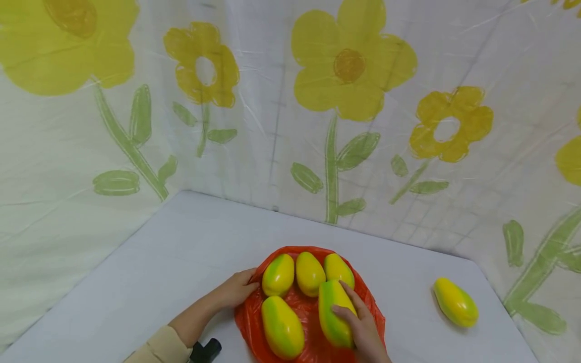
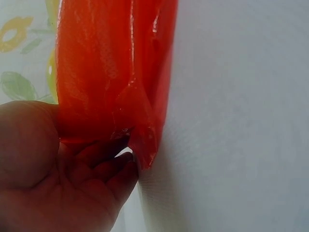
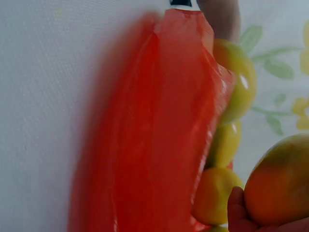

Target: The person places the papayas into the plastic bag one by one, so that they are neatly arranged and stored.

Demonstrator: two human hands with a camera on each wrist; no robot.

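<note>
A red plastic bag (image 1: 313, 315) lies spread wide on the table with several glossy yellow-green papayas in it. Three are lined up at its far side, including the middle papaya (image 1: 310, 274); a larger papaya (image 1: 282, 327) lies at the near left. My left hand (image 1: 238, 288) holds the bag's left edge, thumb and fingers on either side of the red plastic (image 2: 104, 72) in the left wrist view. Over the bag's right part, my right hand (image 1: 360, 322) grips a papaya (image 1: 333, 312), thumb on its near face. The right wrist view shows this papaya (image 3: 282, 183) at the lower right.
Another papaya (image 1: 456, 302) lies alone on the white table (image 1: 199, 232) to the right of the bag. A black cylindrical object (image 1: 206, 350) is by the left forearm. A curtain with printed yellow flowers (image 1: 272, 126) hangs behind the table.
</note>
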